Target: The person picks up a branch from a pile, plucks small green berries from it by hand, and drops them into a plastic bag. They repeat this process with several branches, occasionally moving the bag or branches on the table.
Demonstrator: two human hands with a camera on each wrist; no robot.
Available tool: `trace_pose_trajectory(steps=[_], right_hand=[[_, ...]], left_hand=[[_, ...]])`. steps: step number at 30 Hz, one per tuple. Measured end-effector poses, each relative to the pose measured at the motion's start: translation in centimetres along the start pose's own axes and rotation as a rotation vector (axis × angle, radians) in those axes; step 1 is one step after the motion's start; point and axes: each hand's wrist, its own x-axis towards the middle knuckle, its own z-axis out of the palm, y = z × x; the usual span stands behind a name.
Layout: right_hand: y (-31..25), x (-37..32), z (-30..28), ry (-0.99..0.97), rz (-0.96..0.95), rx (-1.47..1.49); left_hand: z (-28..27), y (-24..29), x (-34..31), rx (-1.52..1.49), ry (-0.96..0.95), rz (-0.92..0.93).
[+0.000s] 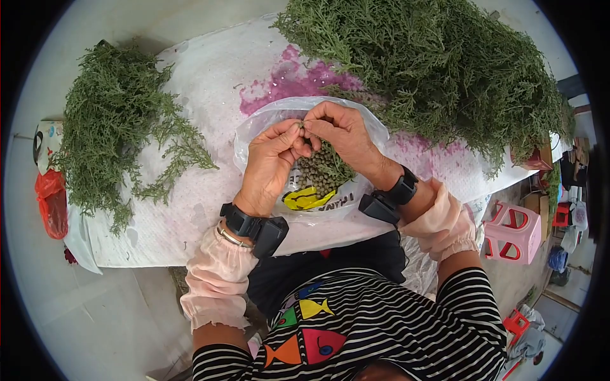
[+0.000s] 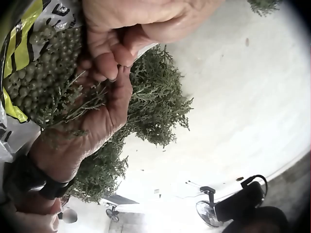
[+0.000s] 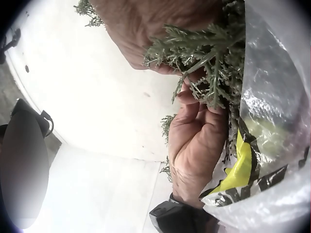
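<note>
My left hand (image 1: pixel 269 162) and right hand (image 1: pixel 348 134) meet above a clear plastic bag (image 1: pixel 289 106). The right hand holds a leafy evergreen sprig (image 3: pixel 206 60), whose foliage trails below its palm. Between the touching fingertips of both hands is a small greenish end of the sprig, mostly hidden; the left thumb and fingers pinch there. Inside the bag, under the hands, lie many small round green seed cones (image 2: pixel 53 60). Yellow and black print (image 1: pixel 308 198) marks the bag's near side.
A big heap of evergreen branches (image 1: pixel 438 70) covers the table's far right. Another pile (image 1: pixel 111 120) lies at the left. The white cloth (image 1: pixel 197 76) has a purple stain (image 1: pixel 292 82). A red bag (image 1: pixel 51 203) hangs at the left edge; a pink stool (image 1: pixel 518 232) stands at the right.
</note>
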Motion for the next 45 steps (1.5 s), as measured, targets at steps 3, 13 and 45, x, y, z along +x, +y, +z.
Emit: trace_pose_trajectory(steps=[3,13,45], right_hand=[[0.0,0.0,0.1,0.005,-0.002,-0.012],[-0.2,-0.1,0.3,0.010,-0.013,-0.101],[-4.6,4.1,-3.8,0.516,-0.490,-1.497]], left_hand=[[0.0,-0.1,0.0,-0.010,0.001,0.005],[-0.5,-0.4,0.2,-0.086,-0.012,0.007],[-9.1,19.3,-10.8,0.917,0.877,0.585]])
